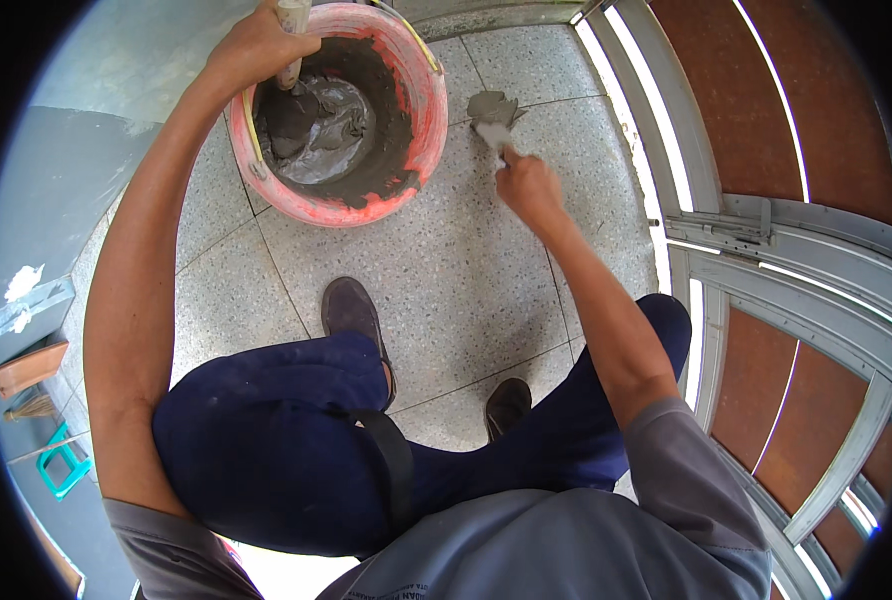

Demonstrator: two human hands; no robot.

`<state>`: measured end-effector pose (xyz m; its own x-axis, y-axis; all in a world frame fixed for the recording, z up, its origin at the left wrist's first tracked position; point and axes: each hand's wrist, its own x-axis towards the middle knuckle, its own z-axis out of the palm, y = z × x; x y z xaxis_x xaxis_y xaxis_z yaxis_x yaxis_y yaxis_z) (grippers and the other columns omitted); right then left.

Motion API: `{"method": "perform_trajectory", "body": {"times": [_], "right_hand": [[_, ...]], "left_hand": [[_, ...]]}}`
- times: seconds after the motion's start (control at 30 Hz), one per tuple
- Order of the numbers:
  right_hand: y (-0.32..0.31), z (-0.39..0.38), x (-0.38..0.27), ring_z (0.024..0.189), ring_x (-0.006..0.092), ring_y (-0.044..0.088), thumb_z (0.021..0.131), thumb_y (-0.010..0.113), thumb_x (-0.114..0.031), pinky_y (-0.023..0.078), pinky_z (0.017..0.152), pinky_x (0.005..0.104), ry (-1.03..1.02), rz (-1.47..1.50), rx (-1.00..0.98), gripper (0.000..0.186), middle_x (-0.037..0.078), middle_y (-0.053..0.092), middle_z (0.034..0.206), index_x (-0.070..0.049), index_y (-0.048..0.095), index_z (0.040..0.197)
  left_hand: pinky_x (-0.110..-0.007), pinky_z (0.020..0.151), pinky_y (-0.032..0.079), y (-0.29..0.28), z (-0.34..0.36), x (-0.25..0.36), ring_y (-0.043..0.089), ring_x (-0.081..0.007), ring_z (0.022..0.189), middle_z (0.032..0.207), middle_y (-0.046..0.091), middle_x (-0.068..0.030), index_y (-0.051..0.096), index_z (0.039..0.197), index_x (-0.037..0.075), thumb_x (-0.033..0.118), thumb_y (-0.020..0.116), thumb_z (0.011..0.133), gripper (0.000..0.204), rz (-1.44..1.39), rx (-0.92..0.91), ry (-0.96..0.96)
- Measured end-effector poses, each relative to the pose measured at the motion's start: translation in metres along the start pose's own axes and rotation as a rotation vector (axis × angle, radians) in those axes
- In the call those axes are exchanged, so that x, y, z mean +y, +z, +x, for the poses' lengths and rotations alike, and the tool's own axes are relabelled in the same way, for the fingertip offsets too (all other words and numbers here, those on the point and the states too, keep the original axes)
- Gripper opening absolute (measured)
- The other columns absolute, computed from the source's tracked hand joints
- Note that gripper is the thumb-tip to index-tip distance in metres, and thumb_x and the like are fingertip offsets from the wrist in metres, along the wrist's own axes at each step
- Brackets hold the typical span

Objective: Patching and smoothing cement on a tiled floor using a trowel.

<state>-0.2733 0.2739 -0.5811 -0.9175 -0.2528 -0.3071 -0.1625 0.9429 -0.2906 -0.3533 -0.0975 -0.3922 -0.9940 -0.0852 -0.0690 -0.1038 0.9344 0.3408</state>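
My left hand (266,48) grips an upright, pale, mortar-stained handle (292,62) at the rim of a red bucket (428,110); the handle's lower end is down inside. Grey wet mortar (306,135) lies in the bucket and coats its walls. My right hand (531,190) is closed on a small scraper (496,135), its pale blade over a smear of grey mortar (488,102) on the speckled tile floor (436,285), right of the bucket.
A metal-framed door with brown panels (756,380) runs along the right. A grey wall (46,170) is on the left, with a wooden board (31,368), a straw broom (28,407) and a turquoise stool (61,465). My shoes (351,310) rest on the floor.
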Motion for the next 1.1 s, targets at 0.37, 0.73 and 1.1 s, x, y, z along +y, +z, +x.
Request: {"method": "perform_trajectory", "body": {"times": [0.37, 0.73, 1.1], "right_hand": [[-0.031, 0.010, -0.002, 0.095, 0.0402, 0.070, 0.090, 0.053, -0.019, 0.056, 0.084, 0.0492, 0.008, 0.133, 0.032, 0.039, 0.024, 0.071, 0.102, -0.005, 0.064, 0.124], [-0.030, 0.038, 0.025, 0.100, 0.0433, 0.067, 0.087, 0.055, -0.022, 0.055, 0.087, 0.0480, 0.105, 0.274, 0.065, 0.031, 0.023, 0.071, 0.106, -0.008, 0.073, 0.108], [0.055, 0.016, 0.080, 0.080, 0.0461, 0.068, 0.093, 0.054, -0.025, 0.056, 0.071, 0.0555, 0.042, 0.058, 0.258, 0.052, 0.029, 0.065, 0.098, -0.007, 0.050, 0.142]], "left_hand": [[-0.040, 0.097, 0.049, 0.000, 0.003, -0.004, 0.066, -0.0341, 0.110, 0.118, 0.067, -0.0243, 0.054, 0.131, -0.005, 0.041, 0.071, 0.072, 0.076, 0.024, 0.004, 0.003], [-0.040, 0.097, 0.049, 0.002, 0.009, 0.010, 0.066, -0.0346, 0.110, 0.118, 0.067, -0.0251, 0.055, 0.129, -0.005, 0.042, 0.070, 0.072, 0.075, 0.058, -0.022, 0.011], [-0.040, 0.096, 0.049, 0.006, 0.015, 0.005, 0.066, -0.0345, 0.110, 0.118, 0.067, -0.0250, 0.054, 0.131, -0.005, 0.042, 0.070, 0.072, 0.077, 0.016, 0.007, 0.014]]}}
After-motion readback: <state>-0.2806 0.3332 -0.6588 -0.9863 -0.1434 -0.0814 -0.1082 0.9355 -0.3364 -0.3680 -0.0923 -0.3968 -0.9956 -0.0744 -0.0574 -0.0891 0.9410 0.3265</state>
